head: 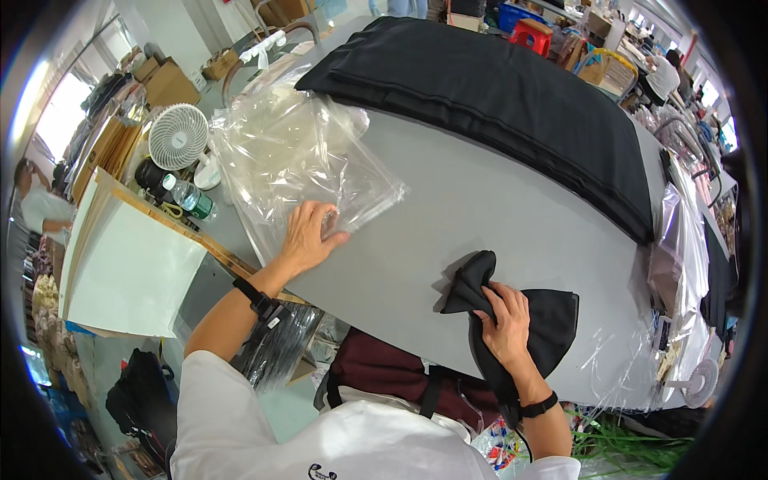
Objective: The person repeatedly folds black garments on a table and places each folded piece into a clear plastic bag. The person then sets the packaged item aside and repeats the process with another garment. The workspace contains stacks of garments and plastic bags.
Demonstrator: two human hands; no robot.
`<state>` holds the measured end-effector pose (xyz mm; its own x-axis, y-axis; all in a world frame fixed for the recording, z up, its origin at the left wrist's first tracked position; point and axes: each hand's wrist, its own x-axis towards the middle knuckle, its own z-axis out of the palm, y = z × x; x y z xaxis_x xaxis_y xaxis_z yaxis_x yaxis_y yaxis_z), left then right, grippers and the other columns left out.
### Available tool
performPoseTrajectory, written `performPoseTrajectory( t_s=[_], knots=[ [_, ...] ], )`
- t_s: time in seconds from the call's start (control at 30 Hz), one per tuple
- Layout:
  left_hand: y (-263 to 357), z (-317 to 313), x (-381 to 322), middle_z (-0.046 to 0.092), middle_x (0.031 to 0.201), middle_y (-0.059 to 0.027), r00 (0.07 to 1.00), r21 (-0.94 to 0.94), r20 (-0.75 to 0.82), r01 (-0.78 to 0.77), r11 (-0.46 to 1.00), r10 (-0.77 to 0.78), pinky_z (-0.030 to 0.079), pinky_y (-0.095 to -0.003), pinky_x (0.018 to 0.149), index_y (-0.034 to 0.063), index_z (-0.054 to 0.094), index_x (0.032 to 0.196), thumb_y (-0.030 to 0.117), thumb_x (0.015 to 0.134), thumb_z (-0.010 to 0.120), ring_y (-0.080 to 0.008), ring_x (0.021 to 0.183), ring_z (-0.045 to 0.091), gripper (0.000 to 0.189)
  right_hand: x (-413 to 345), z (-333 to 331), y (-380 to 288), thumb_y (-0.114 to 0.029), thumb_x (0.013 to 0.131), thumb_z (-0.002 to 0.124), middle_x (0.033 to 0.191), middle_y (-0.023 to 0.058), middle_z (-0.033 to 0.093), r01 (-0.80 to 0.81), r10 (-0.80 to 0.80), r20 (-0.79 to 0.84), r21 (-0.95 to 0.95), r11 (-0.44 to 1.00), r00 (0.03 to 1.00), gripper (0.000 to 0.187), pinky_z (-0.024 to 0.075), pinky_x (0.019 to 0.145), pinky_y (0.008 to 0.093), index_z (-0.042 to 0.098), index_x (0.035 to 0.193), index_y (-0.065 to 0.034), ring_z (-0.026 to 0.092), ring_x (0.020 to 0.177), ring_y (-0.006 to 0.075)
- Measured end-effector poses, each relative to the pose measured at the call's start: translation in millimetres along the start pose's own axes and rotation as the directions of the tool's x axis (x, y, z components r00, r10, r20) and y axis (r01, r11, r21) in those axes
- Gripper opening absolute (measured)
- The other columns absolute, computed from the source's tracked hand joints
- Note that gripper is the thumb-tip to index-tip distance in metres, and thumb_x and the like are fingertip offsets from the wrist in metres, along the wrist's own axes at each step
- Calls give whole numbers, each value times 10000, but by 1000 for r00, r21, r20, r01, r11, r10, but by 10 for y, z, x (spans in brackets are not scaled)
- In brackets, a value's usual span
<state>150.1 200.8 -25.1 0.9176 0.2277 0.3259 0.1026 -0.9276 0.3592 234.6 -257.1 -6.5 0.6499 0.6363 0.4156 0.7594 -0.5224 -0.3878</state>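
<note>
Bunched black fabric (549,321) is gripped in my right hand (507,324) near the front of the grey table (414,228). One crumpled end of the fabric stands up beyond my fingers, and another part hangs over the table's front edge. My left hand (312,237) rests at the near edge of a pile of clear plastic bags (300,150), fingers curved and thumb apart. Whether its fingertips press on the plastic is hard to tell. Across the far side of the table lies a long stack of folded black cloth (492,96).
Left of the bags stand a white fan (179,138), a water bottle (191,198) and white boards (132,258). Plastic-wrapped goods (678,258) and a small clear fan (699,384) line the right edge. Dark red fabric (384,366) sits below the front edge. Other people are in the background.
</note>
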Motion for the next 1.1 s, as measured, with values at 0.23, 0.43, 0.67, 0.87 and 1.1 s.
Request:
performPoseTrajectory(
  t_s=[0.23, 0.43, 0.67, 0.87, 1.1],
  knots=[
    [-848, -183, 751, 616, 1195, -155, 979, 78, -64, 197, 977, -193, 470, -471, 1012, 117, 683, 1218, 236, 964, 749, -388, 1149, 581, 288, 9, -12, -2, -139, 823, 840, 1309, 147, 665, 16, -15, 14, -30, 999, 1000, 479, 479, 1013, 494, 701, 1272, -50, 619, 1162, 379],
    [-586, -219, 827, 648, 1303, -150, 954, -3, -236, 189, 982, -184, 467, -491, 1042, 106, 720, 1197, 285, 972, 743, -383, 1210, 609, 288, 16, -21, -10, -139, 825, 845, 1308, 136, 669, 16, -16, -2, -9, 1000, 1000, 468, 482, 1017, 488, 704, 1263, -53, 621, 1167, 369],
    [-157, -237, 161, 528, 1554, -197, 985, 99, 137, 95, 991, -108, 340, -519, 1193, 173, 645, 1481, 460, 1072, 592, -386, 1442, 479, 503, 1, -8, 1, -123, 826, 839, 1312, 136, 664, 7, -7, -1, 14, 1000, 1000, 482, 473, 1023, 489, 692, 1280, -51, 620, 1174, 370],
    [245, -79, -65, 338, 1711, -216, 977, 208, 172, 88, 974, -125, 214, -550, 1292, 209, 467, 1632, 454, 1114, 490, -434, 1573, 310, 574, -11, -12, 8, -82, 805, 844, 1302, 133, 669, 19, -19, -6, 8, 1000, 1000, 488, 481, 1014, 482, 698, 1269, -54, 627, 1163, 364],
    [1413, 400, -418, 297, 1727, -220, 961, 15, 197, -204, 979, 197, 183, -588, 1291, 248, 454, 1644, 409, 1082, 552, -442, 1589, 263, 593, 86, 42, -87, -45, 712, 816, 1300, 156, 669, 198, -150, -298, 140, 970, 943, 535, 509, 1008, 511, 729, 1239, -37, 629, 1159, 401]
  ],
)
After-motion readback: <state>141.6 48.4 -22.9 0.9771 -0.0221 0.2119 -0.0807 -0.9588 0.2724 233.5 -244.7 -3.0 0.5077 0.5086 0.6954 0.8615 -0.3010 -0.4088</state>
